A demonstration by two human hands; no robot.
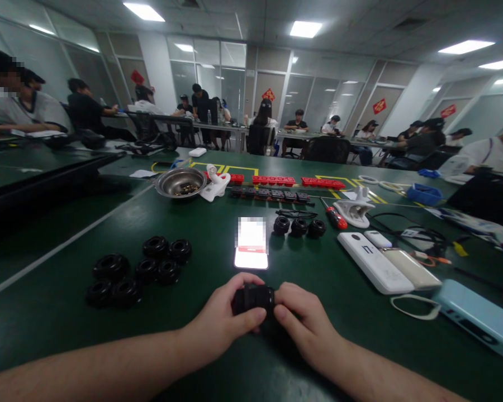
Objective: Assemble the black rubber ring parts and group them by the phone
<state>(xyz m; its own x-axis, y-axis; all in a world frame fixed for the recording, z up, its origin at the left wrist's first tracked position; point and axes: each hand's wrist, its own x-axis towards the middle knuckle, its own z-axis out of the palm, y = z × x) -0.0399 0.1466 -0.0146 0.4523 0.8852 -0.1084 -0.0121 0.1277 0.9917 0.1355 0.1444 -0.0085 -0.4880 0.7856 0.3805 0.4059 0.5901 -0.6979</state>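
Note:
Close in front of me, a black cylindrical fitting [254, 299] lies sideways between my two hands. My left hand [230, 310] wraps round its body, thumb along the near side. At the other end, the curled fingers and thumb of my right hand [299, 315] pinch its narrower, ribbed tip; the exact grip there is partly hidden. Just beyond the hands lies a phone [251, 260] with its screen lit. To the left sit several black ring-shaped parts [126, 291] in a loose group. Three similar black rings [299, 226] stand in a row right of the phone.
Farther back are a metal bowl [159, 184] with small brass-coloured pieces, white clamps [354, 212], red strips [273, 181], a black strip [272, 194] and a screwdriver [335, 216]. White power banks [373, 262] and a light-blue device [482, 315] lie right. People sit at tables behind.

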